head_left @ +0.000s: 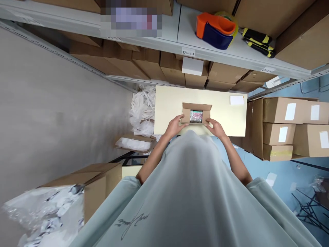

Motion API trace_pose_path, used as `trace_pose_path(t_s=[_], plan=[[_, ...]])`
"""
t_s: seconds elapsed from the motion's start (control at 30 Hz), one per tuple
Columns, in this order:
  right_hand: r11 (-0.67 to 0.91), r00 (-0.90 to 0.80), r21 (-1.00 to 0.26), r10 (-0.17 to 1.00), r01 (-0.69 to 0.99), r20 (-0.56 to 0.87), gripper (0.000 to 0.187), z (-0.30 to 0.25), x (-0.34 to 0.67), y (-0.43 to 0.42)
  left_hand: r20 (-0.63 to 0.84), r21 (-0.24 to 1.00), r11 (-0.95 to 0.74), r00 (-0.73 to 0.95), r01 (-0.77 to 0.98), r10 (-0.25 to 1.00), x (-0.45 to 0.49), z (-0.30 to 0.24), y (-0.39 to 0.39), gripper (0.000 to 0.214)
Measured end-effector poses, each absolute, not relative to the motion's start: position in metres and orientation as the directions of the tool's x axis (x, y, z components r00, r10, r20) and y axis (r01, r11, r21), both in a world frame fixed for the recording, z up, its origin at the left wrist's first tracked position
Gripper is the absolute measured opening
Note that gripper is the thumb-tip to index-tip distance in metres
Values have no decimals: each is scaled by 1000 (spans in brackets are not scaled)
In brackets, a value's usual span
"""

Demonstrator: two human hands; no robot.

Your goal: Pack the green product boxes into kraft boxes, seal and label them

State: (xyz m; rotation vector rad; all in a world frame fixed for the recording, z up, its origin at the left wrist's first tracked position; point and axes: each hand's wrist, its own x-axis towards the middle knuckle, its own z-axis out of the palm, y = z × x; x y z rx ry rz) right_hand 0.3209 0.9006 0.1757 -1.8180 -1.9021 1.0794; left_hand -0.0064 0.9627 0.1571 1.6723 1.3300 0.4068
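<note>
A small cardboard box point(196, 106) sits on the pale yellow table point(168, 103), its far flap raised and its side flaps folded inward. Between those flaps shows something in shiny clear wrapping point(196, 117), with pink and green colours; I cannot make out its kind. My left hand point(175, 126) grips the box at its near left corner, thumb along the near side and fingers at the left side. At the near right corner my right hand point(216, 128) holds the box likewise, with its fingertips on the right flap.
An orange and blue tape dispenser point(216, 30) and black-yellow utility knives point(258, 42) lie on the shelf above. White labels point(236, 100) rest at the table's right. Stacked cartons point(279, 133) stand to the right, packing paper point(142, 109) to the left.
</note>
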Motion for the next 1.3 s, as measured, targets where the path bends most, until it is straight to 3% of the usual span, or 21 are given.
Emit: trace_pose_path(t_s=[0.1, 0.17, 0.23, 0.33, 0.43, 0.53, 0.6, 0.7, 0.77, 0.87, 1.0, 1.3], plan=[[-173, -30, -647, 956, 743, -291, 42, 174, 314, 913, -312, 819, 103, 289, 564, 905, -5, 147, 978, 58], [-256, 71, -585, 945, 769, -320, 49, 171, 309, 920, -328, 796, 119, 258, 593, 909, -4, 139, 987, 73], [-335, 154, -519, 920, 787, -361, 71, 167, 304, 928, -309, 785, 99, 248, 611, 918, -2, 133, 995, 100], [-359, 191, -453, 907, 816, -374, 107, 166, 299, 940, -168, 807, -60, 326, 588, 930, -1, 132, 1009, 133], [-248, 118, -433, 945, 867, -304, 122, 173, 297, 952, -53, 792, -253, 476, 555, 878, -2, 143, 1021, 132], [-148, 38, -428, 966, 892, -255, 110, 184, 296, 954, -68, 760, -326, 568, 562, 820, -7, 157, 1023, 111], [-141, 43, -428, 972, 893, -231, 87, 188, 295, 948, -76, 751, -334, 577, 569, 813, -11, 162, 1018, 91], [-182, 92, -467, 974, 865, -209, 42, 187, 292, 933, -92, 780, -269, 529, 565, 844, -16, 158, 1007, 43], [-265, 174, -537, 961, 801, -214, 31, 182, 287, 923, -141, 812, -169, 468, 559, 872, -17, 152, 1001, 21], [-402, 336, -651, 913, 644, -232, 36, 171, 280, 916, -210, 850, -19, 371, 526, 904, -15, 142, 998, 19], [-471, 442, -721, 861, 508, -251, 30, 160, 280, 922, -293, 860, 131, 267, 493, 918, -9, 134, 1003, 13], [-546, 438, -659, 830, 517, -345, 19, 163, 288, 935, -410, 801, 275, 152, 531, 899, 2, 144, 1006, 8]])
